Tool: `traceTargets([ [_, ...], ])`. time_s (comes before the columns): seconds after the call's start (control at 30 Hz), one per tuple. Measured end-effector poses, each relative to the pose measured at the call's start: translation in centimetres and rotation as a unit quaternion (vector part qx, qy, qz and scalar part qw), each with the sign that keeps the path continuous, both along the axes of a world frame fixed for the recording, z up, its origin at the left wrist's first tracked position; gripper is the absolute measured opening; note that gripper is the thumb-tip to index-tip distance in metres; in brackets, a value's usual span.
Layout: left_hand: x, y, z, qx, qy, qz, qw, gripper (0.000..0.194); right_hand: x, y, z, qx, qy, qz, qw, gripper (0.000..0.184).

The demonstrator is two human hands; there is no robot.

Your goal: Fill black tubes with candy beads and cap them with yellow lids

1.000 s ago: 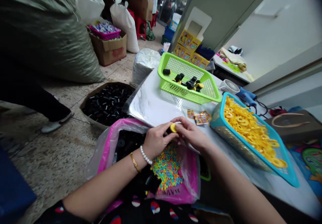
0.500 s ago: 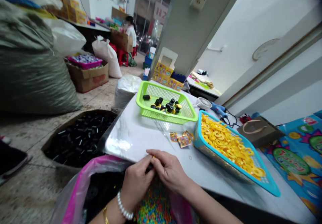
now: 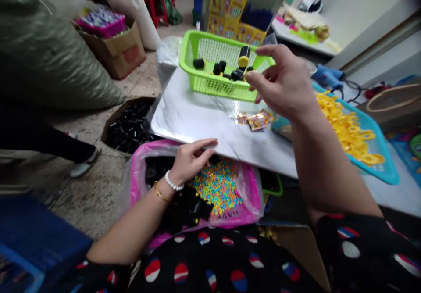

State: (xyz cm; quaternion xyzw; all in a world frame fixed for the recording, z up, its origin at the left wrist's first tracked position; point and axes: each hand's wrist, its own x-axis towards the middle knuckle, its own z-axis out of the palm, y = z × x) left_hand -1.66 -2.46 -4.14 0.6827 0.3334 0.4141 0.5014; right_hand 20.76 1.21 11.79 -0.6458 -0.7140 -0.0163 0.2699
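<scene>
- Right hand (image 3: 279, 82) open, holding nothing, just over the green basket (image 3: 217, 87) of black-and-yellow pieces (image 3: 244, 57)
- Left hand (image 3: 192, 160) released, fingertips on the white board (image 3: 197, 117), above the pink bag (image 3: 138, 183) of coloured beads (image 3: 217, 187)

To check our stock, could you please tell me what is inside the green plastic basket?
The green plastic basket holds black cylindrical pieces, some yellow-ended; the right hand hides its near right corner.
</scene>
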Motion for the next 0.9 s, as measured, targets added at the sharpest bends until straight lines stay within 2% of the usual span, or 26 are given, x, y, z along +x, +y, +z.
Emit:
traceTargets([
  [0.1, 0.1, 0.0, -0.2, -0.006, -0.017, -0.003, 1.000, 0.027, -1.8, -6.4, -4.0, -0.060, 0.055, 0.091, 0.993, 0.028],
  [0.13, 0.2, 0.0, -0.3, -0.012, -0.017, 0.000, 1.000, 0.025, -2.7, -8.7, -5.9, -0.113, 0.085, 0.136, 0.981, 0.019],
  [0.2, 0.4, 0.0, -0.3, -0.026, -0.018, 0.008, 0.999, 0.023, -4.7, -12.5, -10.0, -0.251, 0.123, 0.193, 0.941, 0.017],
  [0.27, 0.7, 0.1, -0.2, -0.033, -0.020, 0.022, 0.999, 0.022, -6.7, -14.9, -13.4, -0.356, 0.093, 0.182, 0.912, 0.021],
  [0.33, 0.7, 0.1, 0.5, -0.027, -0.007, 0.037, 0.999, 0.023, -8.1, -15.9, -15.5, -0.413, 0.068, 0.142, 0.897, 0.027],
  [0.4, 0.4, 0.0, 1.5, -0.003, 0.028, 0.039, 0.999, 0.022, -8.5, -15.9, -16.4, -0.427, 0.091, 0.110, 0.893, 0.022],
  [0.47, 0.0, -0.5, 2.1, 0.045, 0.056, 0.015, 0.997, 0.020, -8.0, -15.3, -16.9, -0.413, 0.165, 0.098, 0.890, 0.017],
  [0.5, -0.1, -0.8, 2.0, 0.074, 0.063, 0.001, 0.995, 0.019, -7.5, -14.9, -17.2, -0.401, 0.217, 0.093, 0.885, 0.020],
  [0.6, 0.0, -1.3, 0.6, 0.126, 0.049, -0.092, 0.987, 0.035, -5.9, -13.6, -18.4, -0.388, 0.374, 0.066, 0.840, 0.032],
  [0.7, 0.4, -1.4, -0.4, 0.165, 0.091, -0.207, 0.960, 0.035, -5.3, -12.9, -18.8, -0.362, 0.513, 0.047, 0.777, 0.035],
  [0.77, 0.3, -1.4, 0.2, 0.151, 0.131, -0.215, 0.956, 0.033, -5.5, -13.2, -18.1, -0.370, 0.568, 0.057, 0.733, 0.034],
  [0.8, 0.2, -1.4, 0.7, 0.126, 0.151, -0.198, 0.960, 0.029, -5.6, -13.5, -17.5, -0.380, 0.576, 0.061, 0.721, 0.032],
  [0.83, 0.1, -1.3, 1.1, 0.115, 0.140, -0.168, 0.969, 0.029, -5.6, -13.8, -16.9, -0.389, 0.577, 0.062, 0.715, 0.030],
  [0.9, -0.2, -0.8, 1.5, 0.104, 0.139, -0.167, 0.971, 0.031, -5.3, -14.3, -16.1, -0.364, 0.556, 0.035, 0.747, 0.028],
])
